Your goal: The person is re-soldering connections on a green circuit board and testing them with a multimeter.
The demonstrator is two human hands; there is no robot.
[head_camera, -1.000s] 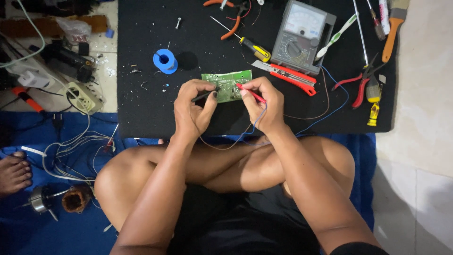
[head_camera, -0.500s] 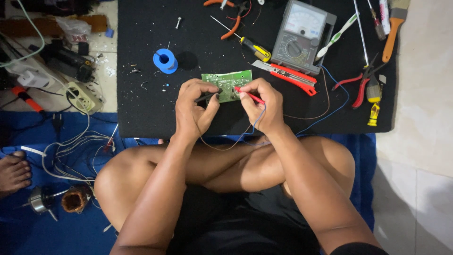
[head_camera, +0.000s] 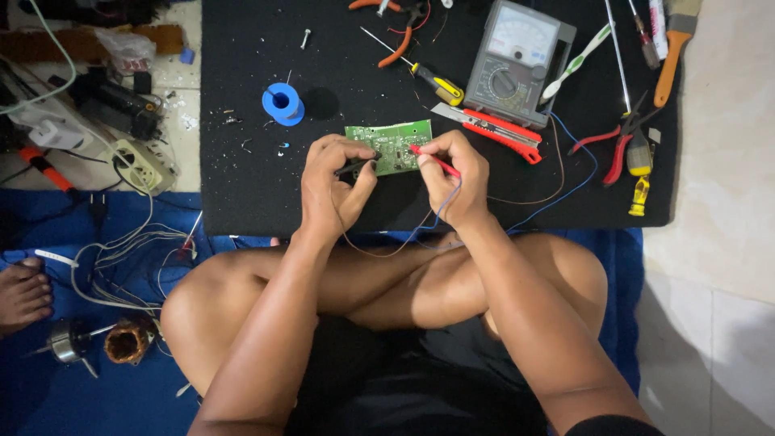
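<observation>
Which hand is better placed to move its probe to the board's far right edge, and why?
The right hand. Its red probe already rests on the right half of the green circuit board, whereas the left hand holds the black probe at the board's left edge.

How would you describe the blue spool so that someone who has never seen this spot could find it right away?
Start at the big black mat spread on the floor in front of the seated person. On its left part, up and to the left of the green circuit board that the hands probe, stands the blue spool. It is the only round, bright blue thing on the mat; the bits nearest it are tiny.
</observation>
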